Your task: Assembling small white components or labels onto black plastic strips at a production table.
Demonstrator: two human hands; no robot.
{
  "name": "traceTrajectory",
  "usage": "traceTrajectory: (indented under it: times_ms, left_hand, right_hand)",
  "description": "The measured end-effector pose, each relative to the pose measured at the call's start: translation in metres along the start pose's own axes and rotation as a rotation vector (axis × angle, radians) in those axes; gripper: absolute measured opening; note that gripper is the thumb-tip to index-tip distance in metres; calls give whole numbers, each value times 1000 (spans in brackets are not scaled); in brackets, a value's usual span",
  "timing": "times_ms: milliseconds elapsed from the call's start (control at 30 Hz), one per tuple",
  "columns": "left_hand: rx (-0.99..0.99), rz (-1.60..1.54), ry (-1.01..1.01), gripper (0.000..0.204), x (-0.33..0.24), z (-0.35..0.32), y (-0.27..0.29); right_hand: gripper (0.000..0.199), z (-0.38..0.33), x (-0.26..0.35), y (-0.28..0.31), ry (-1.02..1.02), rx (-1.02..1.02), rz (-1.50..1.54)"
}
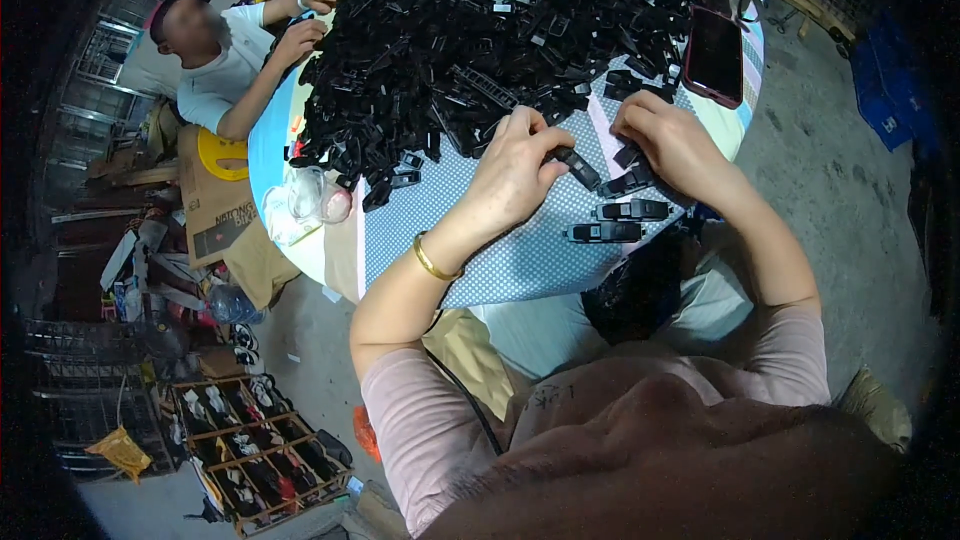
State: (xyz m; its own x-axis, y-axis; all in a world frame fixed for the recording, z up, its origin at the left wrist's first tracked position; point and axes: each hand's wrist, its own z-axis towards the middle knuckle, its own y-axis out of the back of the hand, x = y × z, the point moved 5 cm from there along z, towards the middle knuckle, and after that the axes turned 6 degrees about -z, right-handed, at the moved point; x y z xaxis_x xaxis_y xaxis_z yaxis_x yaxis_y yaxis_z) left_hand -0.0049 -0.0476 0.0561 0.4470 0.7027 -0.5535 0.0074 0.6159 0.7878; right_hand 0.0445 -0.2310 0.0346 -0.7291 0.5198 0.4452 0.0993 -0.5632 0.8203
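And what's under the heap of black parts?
Dotted cloth shows along the near edge of the heap; what lies under its middle is covered and can't be seen.

likely makeshift home workshop: round cloth-covered table heaped with black plastic parts, concrete floor, shoe rack.

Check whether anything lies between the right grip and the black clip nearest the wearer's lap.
Yes: another black clip lies just beyond the nearest clip, and a third clip sits close by the right grip.
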Motion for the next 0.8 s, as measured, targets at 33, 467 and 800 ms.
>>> traceTrajectory:
  times_ms: [33,467,800]
  left_hand:
    - [2,0,0,30,1,0,-1]
    - [-68,-74,-10,21,3,3,-10]
    - [-53,-117,50,23,4,0,-16]
  right_hand:
    - [14,1,1,5,-53,-27,-62]
    - [27,0,-7,20,73,237,87]
    - [24,0,11,21,198,54,-58]
